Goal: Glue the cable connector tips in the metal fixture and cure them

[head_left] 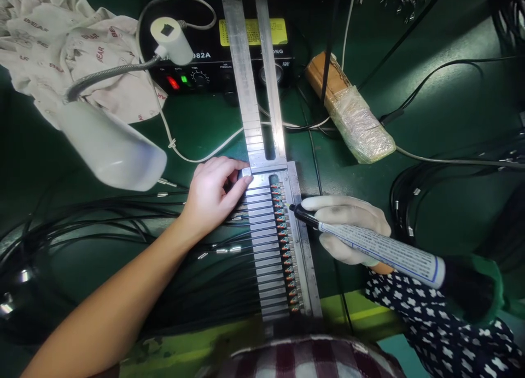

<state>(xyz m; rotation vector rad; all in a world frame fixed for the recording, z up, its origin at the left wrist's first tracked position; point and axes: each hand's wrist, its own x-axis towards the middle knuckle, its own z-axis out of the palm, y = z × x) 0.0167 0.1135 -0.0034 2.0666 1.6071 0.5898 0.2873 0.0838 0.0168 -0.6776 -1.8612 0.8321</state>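
Observation:
A metal fixture lies upright in my view, with a row of black cables set in its slots and small coppery wire ends along its right side. My bare left hand pinches the fixture's upper left corner between thumb and index finger. In a white glove, my right hand grips a labelled dispensing syringe with a black front end and a green rear cap. Its dark tip is over the right side of the row, close to the wire ends; whether it touches cannot be made out.
A black control box with lit switches stands at the back. A slotted metal bar reaches over it. Left are a white lamp or bottle-like body and crumpled cloth; right is a plastic-wrapped block. Black cables spread leftward.

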